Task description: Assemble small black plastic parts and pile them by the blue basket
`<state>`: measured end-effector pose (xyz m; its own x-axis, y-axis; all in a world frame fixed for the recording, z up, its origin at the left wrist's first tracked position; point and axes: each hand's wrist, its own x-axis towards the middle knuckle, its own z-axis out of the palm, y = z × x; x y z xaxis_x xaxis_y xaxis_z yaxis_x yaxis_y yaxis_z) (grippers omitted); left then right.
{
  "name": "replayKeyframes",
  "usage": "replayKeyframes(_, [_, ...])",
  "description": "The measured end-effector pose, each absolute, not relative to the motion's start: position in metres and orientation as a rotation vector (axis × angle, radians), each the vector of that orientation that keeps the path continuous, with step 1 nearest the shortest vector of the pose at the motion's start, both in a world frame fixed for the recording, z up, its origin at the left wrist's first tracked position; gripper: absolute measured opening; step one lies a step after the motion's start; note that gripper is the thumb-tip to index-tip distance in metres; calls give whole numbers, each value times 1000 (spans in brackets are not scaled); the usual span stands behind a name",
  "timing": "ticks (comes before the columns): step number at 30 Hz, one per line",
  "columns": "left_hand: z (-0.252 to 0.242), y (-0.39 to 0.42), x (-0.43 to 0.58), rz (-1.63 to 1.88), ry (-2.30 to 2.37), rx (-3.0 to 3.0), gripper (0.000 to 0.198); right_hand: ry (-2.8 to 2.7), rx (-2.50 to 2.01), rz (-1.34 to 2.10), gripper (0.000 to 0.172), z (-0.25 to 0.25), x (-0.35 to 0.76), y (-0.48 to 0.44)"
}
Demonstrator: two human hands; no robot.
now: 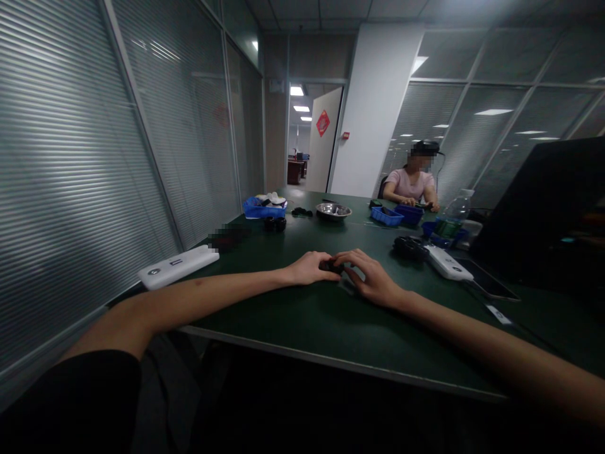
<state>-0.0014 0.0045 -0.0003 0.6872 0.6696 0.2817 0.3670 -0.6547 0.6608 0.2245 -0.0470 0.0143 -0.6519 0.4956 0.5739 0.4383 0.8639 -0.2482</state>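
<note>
Near the middle of the dark green table (283, 315), my left hand (309, 268) is closed around a small black object (331, 266), gripping it between thumb and fingers. My right hand (371, 277) curls in from the other side, its fingertips on the same object and its thumb beneath. The object is mostly covered by fingers, so its kind cannot be made out. Under my right hand lies a small clear, shiny piece (347, 284), perhaps plastic.
Beyond my hands stand a metal bowl (333, 211), a blue basket (265, 209) with items and a smaller blue basket (386, 217). White devices lie left (182, 265) and right (449, 263). A bottle (454, 217) and black cable (410, 248) are at right. A co-worker (411, 183) sits opposite.
</note>
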Motion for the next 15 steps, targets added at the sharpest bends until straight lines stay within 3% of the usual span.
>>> replayKeyframes(15, [3,2,-2,674,798,2285,45,-2370,-780,15,28,14,224,-47])
